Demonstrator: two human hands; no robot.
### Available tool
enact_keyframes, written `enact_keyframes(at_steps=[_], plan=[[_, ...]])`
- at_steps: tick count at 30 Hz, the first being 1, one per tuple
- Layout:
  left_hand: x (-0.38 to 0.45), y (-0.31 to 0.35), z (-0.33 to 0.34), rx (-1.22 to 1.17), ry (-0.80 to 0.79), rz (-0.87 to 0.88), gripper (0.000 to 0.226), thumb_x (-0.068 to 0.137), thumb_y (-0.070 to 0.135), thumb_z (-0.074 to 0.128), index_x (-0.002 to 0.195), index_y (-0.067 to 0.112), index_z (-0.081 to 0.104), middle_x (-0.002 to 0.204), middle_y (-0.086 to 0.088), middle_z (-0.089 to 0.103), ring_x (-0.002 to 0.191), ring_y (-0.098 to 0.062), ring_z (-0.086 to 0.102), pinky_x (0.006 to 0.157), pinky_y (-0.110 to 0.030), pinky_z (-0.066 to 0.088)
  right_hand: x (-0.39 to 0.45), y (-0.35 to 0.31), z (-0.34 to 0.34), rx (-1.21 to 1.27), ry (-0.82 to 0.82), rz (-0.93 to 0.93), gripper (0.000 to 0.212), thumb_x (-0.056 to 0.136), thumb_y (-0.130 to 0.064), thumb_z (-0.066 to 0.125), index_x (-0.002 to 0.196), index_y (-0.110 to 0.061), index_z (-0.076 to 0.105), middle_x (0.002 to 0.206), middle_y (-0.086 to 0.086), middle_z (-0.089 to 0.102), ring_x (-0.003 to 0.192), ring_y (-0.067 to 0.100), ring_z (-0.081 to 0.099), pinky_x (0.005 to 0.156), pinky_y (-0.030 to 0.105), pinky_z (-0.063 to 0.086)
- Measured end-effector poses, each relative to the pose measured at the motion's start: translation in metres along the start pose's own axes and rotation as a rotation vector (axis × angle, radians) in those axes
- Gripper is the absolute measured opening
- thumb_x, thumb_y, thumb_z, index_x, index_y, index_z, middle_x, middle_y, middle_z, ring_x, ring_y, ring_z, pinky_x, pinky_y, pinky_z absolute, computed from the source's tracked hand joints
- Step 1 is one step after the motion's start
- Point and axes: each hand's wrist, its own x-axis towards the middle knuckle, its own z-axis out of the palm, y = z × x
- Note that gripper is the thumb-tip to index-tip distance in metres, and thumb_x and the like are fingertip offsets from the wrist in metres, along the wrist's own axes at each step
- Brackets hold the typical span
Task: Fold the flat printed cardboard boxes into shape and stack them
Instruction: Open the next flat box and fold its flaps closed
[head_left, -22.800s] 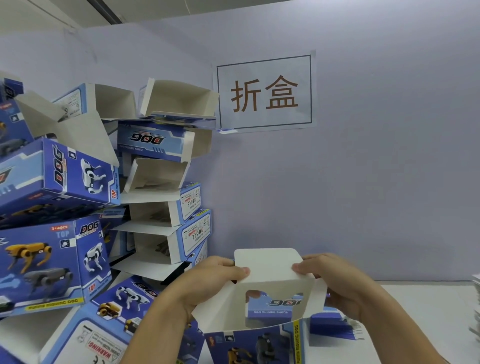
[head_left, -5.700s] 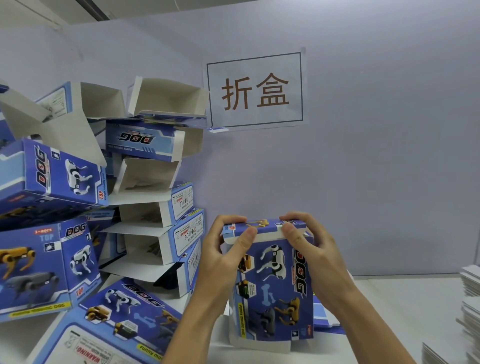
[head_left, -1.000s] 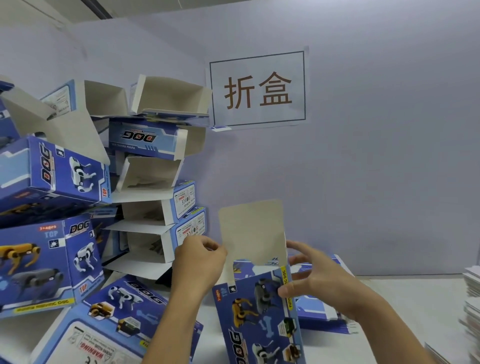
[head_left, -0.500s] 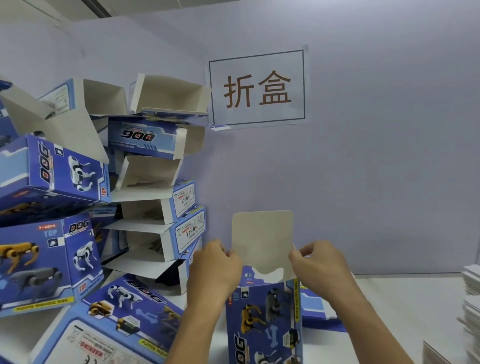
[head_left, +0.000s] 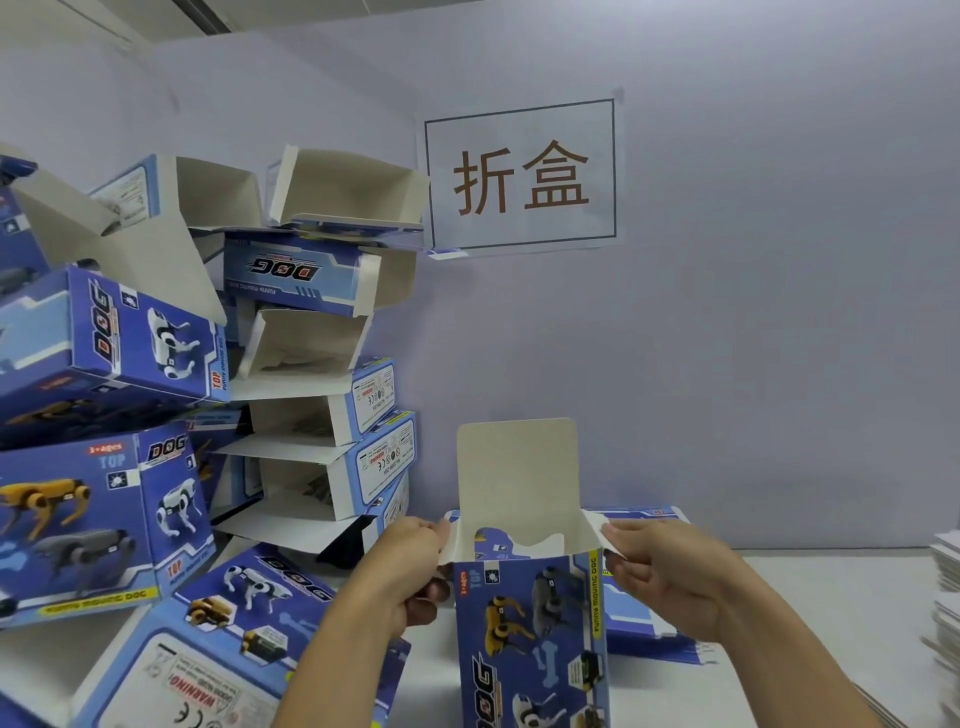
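Observation:
A blue printed box (head_left: 535, 639) with robot-dog pictures stands upright in front of me on the white table (head_left: 810, 623). Its top is open and the tall white lid flap (head_left: 518, 475) sticks straight up. My left hand (head_left: 410, 566) pinches the small side flap at the box's upper left. At the upper right, my right hand (head_left: 660, 571) pinches the other side flap. Both side flaps are spread outward. A leaning stack of folded boxes (head_left: 322, 384) rises at the left against the wall.
More folded boxes (head_left: 98, 499) pile up at the far left and lie on the table (head_left: 234, 613). A flat blue box blank (head_left: 644, 623) lies behind the held box. Stacks of flat blanks (head_left: 943, 577) sit at the right edge. A paper sign (head_left: 519, 174) hangs on the wall.
The box has shifted right and squared up. Both hands moved from the lid flap down to the two side flaps and pulled them outward.

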Motion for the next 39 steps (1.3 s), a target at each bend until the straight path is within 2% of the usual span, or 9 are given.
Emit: enact_keyframes(at_steps=[5,8,10,14,18,23,28,33,39], plan=[[0.002,-0.004,0.001,0.026,0.011,0.025,0.024,0.107,0.027,0.041,0.103,0.009,0.057,0.069,-0.008,0.062,0.052,-0.016,0.05,0.043,-0.021,0.034,0.004,0.007,-0.006,0.079,-0.066,0.044,0.026,0.096,-0.003,0.06,0.122,0.0,0.061,0.094,0.015,0.071,0.076,0.02,0.058,0.059,0.025,0.057],[0.004,-0.004,0.002,-0.008,0.059,0.171,0.017,0.105,0.017,0.045,0.11,0.018,0.062,0.103,-0.011,0.068,0.09,-0.031,0.068,0.069,-0.039,0.053,0.004,0.005,-0.004,-0.091,-0.036,-0.086,0.033,0.095,-0.003,0.058,0.126,-0.013,0.063,0.113,0.01,0.069,0.095,0.023,0.062,0.073,0.032,0.054],[0.004,0.0,0.003,-0.027,0.06,0.293,0.025,0.103,0.007,0.047,0.113,0.025,0.063,0.114,-0.005,0.066,0.102,-0.026,0.067,0.072,-0.037,0.057,0.001,0.001,0.004,-0.271,0.008,-0.229,0.044,0.093,0.0,0.051,0.125,-0.026,0.065,0.121,-0.002,0.066,0.105,0.023,0.062,0.08,0.036,0.052],[-0.003,0.008,0.004,-0.038,-0.009,0.445,0.043,0.098,-0.002,0.051,0.108,0.036,0.067,0.103,0.01,0.075,0.091,-0.008,0.072,0.061,-0.021,0.055,-0.007,-0.002,0.02,-0.424,-0.003,-0.414,0.055,0.089,0.006,0.046,0.11,-0.041,0.065,0.106,-0.019,0.073,0.094,0.012,0.068,0.078,0.032,0.054],[-0.009,0.013,0.005,-0.019,-0.058,0.482,0.018,0.097,0.018,0.061,0.103,0.033,0.07,0.09,0.014,0.076,0.08,-0.001,0.071,0.059,-0.015,0.052,-0.01,0.001,0.025,-0.436,0.052,-0.528,0.043,0.093,-0.007,0.056,0.098,-0.049,0.064,0.09,-0.024,0.073,0.079,-0.005,0.068,0.068,0.024,0.05],[-0.013,0.021,0.0,0.088,-0.083,0.516,0.019,0.097,0.039,0.058,0.104,0.03,0.073,0.093,0.014,0.076,0.087,-0.004,0.069,0.076,-0.023,0.047,-0.013,-0.001,0.026,-0.441,0.083,-0.551,0.031,0.097,-0.014,0.059,0.097,-0.045,0.065,0.089,-0.018,0.075,0.084,0.0,0.068,0.065,0.021,0.049],[-0.017,0.025,0.001,0.123,-0.015,0.601,0.02,0.1,0.033,0.055,0.098,0.022,0.073,0.081,0.012,0.076,0.065,0.002,0.067,0.056,-0.01,0.048,-0.014,0.0,0.028,-0.466,0.043,-0.497,0.024,0.099,-0.02,0.057,0.107,-0.04,0.067,0.101,-0.014,0.075,0.098,0.012,0.067,0.07,0.027,0.053],[-0.014,0.024,0.002,0.122,0.093,0.555,0.025,0.098,0.036,0.058,0.086,0.023,0.075,0.068,0.016,0.072,0.058,0.005,0.063,0.05,-0.006,0.042,-0.015,-0.007,0.026,-0.423,0.021,-0.366,0.014,0.097,-0.029,0.06,0.096,-0.025,0.073,0.076,-0.009,0.074,0.063,0.006,0.069,0.052,0.019,0.051],[-0.016,0.023,0.006,0.139,0.074,0.502,0.026,0.097,0.043,0.057,0.087,0.026,0.074,0.072,0.016,0.073,0.065,0.004,0.066,0.052,-0.009,0.044,-0.018,-0.013,0.025,-0.436,0.099,-0.349,0.023,0.095,-0.038,0.063,0.091,-0.018,0.074,0.079,-0.003,0.072,0.075,0.019,0.064,0.053,0.022,0.047]])
